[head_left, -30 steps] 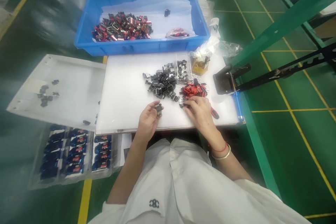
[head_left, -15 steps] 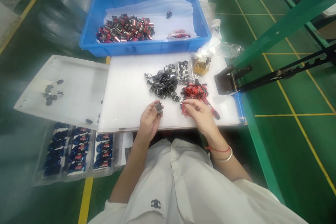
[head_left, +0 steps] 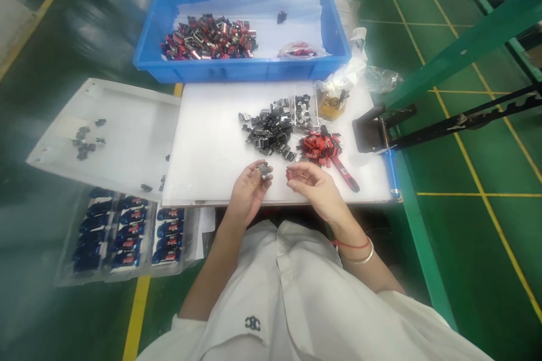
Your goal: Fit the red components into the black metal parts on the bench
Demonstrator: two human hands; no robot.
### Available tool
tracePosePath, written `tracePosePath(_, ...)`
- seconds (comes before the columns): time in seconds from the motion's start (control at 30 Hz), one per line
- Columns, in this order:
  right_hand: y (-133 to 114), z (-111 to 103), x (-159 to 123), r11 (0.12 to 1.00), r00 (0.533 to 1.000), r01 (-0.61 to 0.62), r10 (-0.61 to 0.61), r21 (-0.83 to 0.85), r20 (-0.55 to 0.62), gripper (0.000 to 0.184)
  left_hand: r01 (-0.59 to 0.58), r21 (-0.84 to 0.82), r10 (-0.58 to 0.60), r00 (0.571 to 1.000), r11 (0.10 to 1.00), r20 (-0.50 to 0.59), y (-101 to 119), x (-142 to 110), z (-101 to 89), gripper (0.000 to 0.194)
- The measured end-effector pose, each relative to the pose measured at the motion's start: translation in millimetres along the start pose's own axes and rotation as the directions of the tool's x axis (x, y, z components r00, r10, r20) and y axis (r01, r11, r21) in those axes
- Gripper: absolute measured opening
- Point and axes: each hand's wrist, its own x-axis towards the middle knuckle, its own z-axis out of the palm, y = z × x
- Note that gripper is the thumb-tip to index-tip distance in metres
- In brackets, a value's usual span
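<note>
My left hand point(head_left: 247, 190) is closed on a small black-and-silver part point(head_left: 264, 171), held between thumb and fingers above the table's front edge. A short distance to the right, my right hand point(head_left: 312, 183) pinches a small red piece point(head_left: 289, 174) at its fingertips. The two pieces are apart, facing each other. Beyond my hands lies a heap of black-and-silver parts point(head_left: 269, 128). To its right is a pile of red pieces point(head_left: 318, 146), with a red-and-black handled tool point(head_left: 345, 174) sticking out towards me.
A blue bin point(head_left: 243, 70) with mixed red and black parts stands at the back. Beside the heap are a clear tray point(head_left: 305, 110) of small parts and a yellow container point(head_left: 333, 106). A white tray point(head_left: 127, 124) and blister trays point(head_left: 127, 234) lie left. A black metal bracket point(head_left: 372, 128) is at right.
My right hand has moved slightly left with the red piece, away from the red pile. My left hand has turned the black-and-silver part a little. The whole view has shifted slightly.
</note>
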Motion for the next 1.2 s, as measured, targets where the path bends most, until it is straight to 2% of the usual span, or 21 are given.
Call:
tracePosePath(0.17, 0, 4, 0, 0.993, 0.998, 0.042, -0.047, -0.107, -0.046, 0.034, 0.01, 0.01, -0.01, 1.0, 1.0, 0.004, -2, -1, -0.4, 0.035)
tracePosePath(0.3, 2, 5, -1, 0.98, 0.992, 0.075, -0.092, -0.182, -0.083, 0.038, 0.011, 0.004, -0.011, 1.0, 1.0, 0.019, -4, -2, -1.0, 0.041)
tracePosePath(0.6, -9, 12, -7, 0.969, 0.971, 0.181, -0.202, -0.166, -0.125, 0.028, 0.067, 0.002, -0.067, 0.996, 0.998, 0.061, -8, -11, 11.1, 0.048)
tracePosePath(0.77, -7, 16, -9, 0.972, 0.963, 0.185, -0.209, -0.142, -0.173, 0.023, 0.081, -0.01, -0.081, 0.996, 0.997, 0.042, -11, -14, 18.8, 0.039)
tracePosePath(1.0, 0, 18, -9, 0.989, 0.964, 0.134, -0.146, -0.069, -0.222, 0.023, 0.098, -0.006, -0.098, 0.995, 0.995, 0.0, -15, -16, 29.0, 0.026)
tracePosePath(1.2, 1, 16, -11, 0.986, 0.96, 0.131, -0.152, -0.1, -0.236, 0.022, 0.072, 0.006, -0.072, 0.997, 0.997, -0.032, -17, -17, 35.5, 0.03)
